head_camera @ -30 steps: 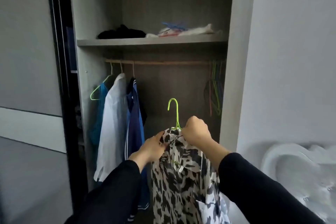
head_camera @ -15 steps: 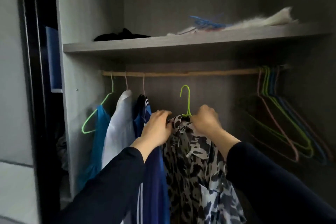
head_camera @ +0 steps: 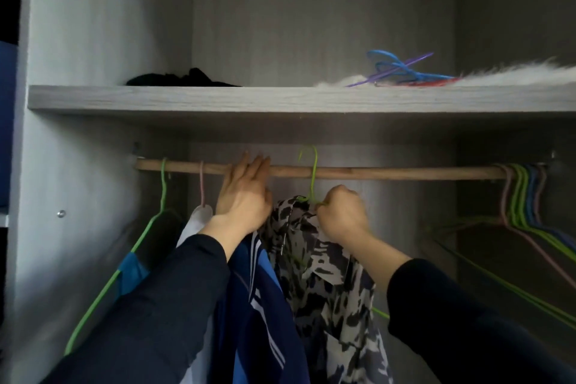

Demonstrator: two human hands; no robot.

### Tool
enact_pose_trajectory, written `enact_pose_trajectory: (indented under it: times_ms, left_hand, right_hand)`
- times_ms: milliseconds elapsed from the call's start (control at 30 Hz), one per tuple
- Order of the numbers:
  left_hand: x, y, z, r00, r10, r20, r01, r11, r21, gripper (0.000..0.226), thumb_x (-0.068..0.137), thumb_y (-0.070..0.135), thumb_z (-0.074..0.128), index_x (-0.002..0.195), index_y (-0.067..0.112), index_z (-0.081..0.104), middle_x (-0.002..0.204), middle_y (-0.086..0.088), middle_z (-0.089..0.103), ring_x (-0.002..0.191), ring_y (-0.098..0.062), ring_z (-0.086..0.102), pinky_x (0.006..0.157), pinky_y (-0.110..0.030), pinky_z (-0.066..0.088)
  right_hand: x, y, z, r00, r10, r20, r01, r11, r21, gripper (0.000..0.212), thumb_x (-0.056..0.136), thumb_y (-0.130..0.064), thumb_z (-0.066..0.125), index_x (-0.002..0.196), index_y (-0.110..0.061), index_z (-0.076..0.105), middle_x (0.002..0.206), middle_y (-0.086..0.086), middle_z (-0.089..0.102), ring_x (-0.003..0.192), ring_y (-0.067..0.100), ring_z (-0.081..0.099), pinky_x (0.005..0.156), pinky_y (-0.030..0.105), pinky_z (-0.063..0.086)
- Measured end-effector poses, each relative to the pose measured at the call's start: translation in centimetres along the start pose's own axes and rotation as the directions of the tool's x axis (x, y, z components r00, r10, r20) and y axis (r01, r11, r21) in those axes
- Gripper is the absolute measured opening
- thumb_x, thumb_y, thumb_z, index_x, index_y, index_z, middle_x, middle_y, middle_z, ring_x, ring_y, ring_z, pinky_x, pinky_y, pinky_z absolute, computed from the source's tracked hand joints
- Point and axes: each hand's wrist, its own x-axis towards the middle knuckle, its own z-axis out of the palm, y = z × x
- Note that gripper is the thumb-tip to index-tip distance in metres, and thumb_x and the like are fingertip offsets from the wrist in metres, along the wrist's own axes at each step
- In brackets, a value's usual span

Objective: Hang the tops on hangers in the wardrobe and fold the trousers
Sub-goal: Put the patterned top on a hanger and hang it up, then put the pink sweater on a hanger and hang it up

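A black-and-white patterned top [head_camera: 324, 268] hangs from a green hanger [head_camera: 312, 176] whose hook reaches up over the wooden rail [head_camera: 389, 172]. My right hand [head_camera: 341, 212] grips the hanger's neck at the top's collar. My left hand [head_camera: 244, 193] reaches up with straight fingers touching the rail, just left of the hook. Directly below it hangs a blue striped top [head_camera: 258, 299]. A white top [head_camera: 196, 221] and a teal top [head_camera: 134, 268] hang further left on the rail.
Several empty coloured hangers [head_camera: 523, 196] bunch at the rail's right end. The shelf [head_camera: 280, 98] above carries a black garment [head_camera: 184, 79], loose blue and purple hangers [head_camera: 402, 70] and a white furry item [head_camera: 514, 75]. The wardrobe's side wall [head_camera: 78, 165] stands at the left.
The view has closed in on the wardrobe. Both hands rose with the patterned top; the hook now sits at the rail. My left hand let go of the top and reached the rail.
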Motion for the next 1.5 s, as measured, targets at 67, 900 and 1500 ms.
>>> enact_pose_trajectory:
  times_ms: [67,900,1500]
  left_hand:
    - [0.3,-0.4,0.5,1.0,0.02,-0.005,-0.02,1.0,0.023,0.062,0.093,0.016,0.043,0.152,0.016,0.022,0.157,0.001,0.024,0.147,-0.017,0.01,0.117,-0.034,-0.003]
    - [3.7,14.0,0.8,0.996,0.073,0.047,-0.054,0.948,-0.312,0.048,0.097,0.021,0.038,0.145,0.015,0.037,0.154,-0.006,0.03,0.144,-0.022,0.02,0.119,-0.042,0.006]
    - [3.1,20.5,7.9,0.97,0.211,-0.121,-0.233,0.949,-0.212,0.082,0.08,0.022,0.06,0.152,0.022,0.02,0.149,-0.011,0.023,0.139,-0.033,0.01,0.114,-0.047,-0.002]
  right_hand:
    - [0.1,-0.3,1.0,1.0,-0.012,0.016,0.013,1.0,-0.014,0.016,0.092,-0.012,0.05,0.076,-0.011,0.046,0.071,-0.002,0.043,0.066,0.015,0.045,0.045,0.022,0.03]
    - [-2.2,8.8,-8.7,0.996,-0.013,0.083,0.044,0.923,-0.383,0.023,0.087,-0.027,0.053,0.103,-0.014,0.062,0.105,0.011,0.064,0.093,0.033,0.06,0.073,0.034,0.05]
    - [-5.4,19.5,-14.4,0.995,0.053,-0.09,-0.104,0.555,-0.826,0.03,0.089,-0.002,0.051,0.118,-0.007,0.051,0.112,0.011,0.067,0.102,0.029,0.066,0.073,0.033,0.05]
